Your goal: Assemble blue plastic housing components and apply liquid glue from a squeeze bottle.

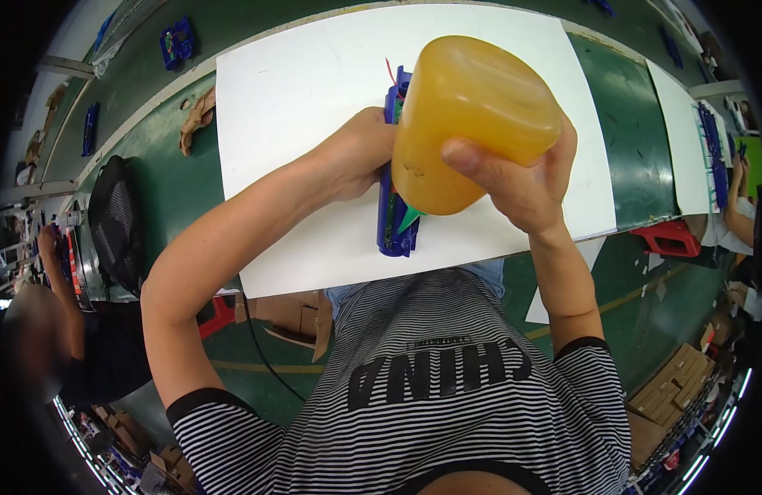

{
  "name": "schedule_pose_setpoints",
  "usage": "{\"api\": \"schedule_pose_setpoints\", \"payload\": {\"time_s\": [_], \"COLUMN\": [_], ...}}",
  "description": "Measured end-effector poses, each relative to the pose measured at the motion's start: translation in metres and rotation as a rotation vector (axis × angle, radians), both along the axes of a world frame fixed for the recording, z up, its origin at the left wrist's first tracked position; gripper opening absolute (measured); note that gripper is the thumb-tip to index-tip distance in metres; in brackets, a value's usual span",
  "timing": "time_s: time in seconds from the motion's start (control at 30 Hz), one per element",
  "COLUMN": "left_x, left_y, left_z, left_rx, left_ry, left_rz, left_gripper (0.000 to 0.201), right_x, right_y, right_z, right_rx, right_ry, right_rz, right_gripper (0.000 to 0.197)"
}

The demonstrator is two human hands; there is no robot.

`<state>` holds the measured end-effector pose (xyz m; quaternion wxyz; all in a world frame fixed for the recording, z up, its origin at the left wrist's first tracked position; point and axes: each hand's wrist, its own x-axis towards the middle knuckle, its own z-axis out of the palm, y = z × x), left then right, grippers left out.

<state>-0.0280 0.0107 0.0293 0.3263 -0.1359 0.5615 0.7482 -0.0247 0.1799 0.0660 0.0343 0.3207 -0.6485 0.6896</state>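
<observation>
My right hand (pixel 517 177) is wrapped round a big amber squeeze bottle (pixel 472 107), thumb pressed on its near side. The bottle is tipped so that its green nozzle (pixel 410 219) points down at a long blue plastic housing (pixel 395 239). Inside the housing a green circuit board shows in part, and a thin red wire sticks up at its far end. My left hand (pixel 369 148) grips the housing at its middle from the left; the bottle hides some of those fingers. Housing and hand are over a white sheet (pixel 303 91).
The white sheet covers part of a green table (pixel 171 190). A crumpled brown paper piece (pixel 198 120) and a black mesh bag (pixel 115 219) lie to the left. Another blue housing (pixel 176 44) sits beyond. Red stools (pixel 671 239) stand by the table; other people work at both sides.
</observation>
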Motion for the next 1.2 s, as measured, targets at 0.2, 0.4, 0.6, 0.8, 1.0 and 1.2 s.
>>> {"api": "schedule_pose_setpoints", "payload": {"time_s": [0.2,0.4,0.6,0.8,1.0,1.2], "left_x": [-0.001,0.001,-0.001,-0.005,-0.006,0.001], "left_y": [-0.002,-0.007,-0.005,-0.001,-0.001,-0.015], "left_z": [0.003,0.011,0.002,0.003,0.0,-0.012], "left_rx": [0.088,0.184,0.009,-0.053,-0.065,0.127], "left_ry": [0.069,0.304,0.195,-0.102,-0.104,-0.052], "left_rz": [-0.069,-0.148,-0.051,-0.035,-0.048,-0.005], "left_gripper": [0.032,0.037,0.037,0.03,0.037,0.036], "right_x": [-0.003,-0.01,-0.013,-0.015,-0.036,-0.037], "right_y": [-0.001,-0.006,-0.001,0.01,0.006,0.004], "right_z": [-0.002,0.004,0.002,0.003,-0.015,-0.013], "right_rx": [0.101,0.1,0.09,-0.051,-0.557,-0.65], "right_ry": [0.192,0.415,0.325,-0.341,-0.672,-0.686], "right_rz": [-0.004,0.003,-0.004,-0.036,-0.113,-0.113], "right_gripper": [0.055,0.061,0.058,0.044,0.051,0.051]}}
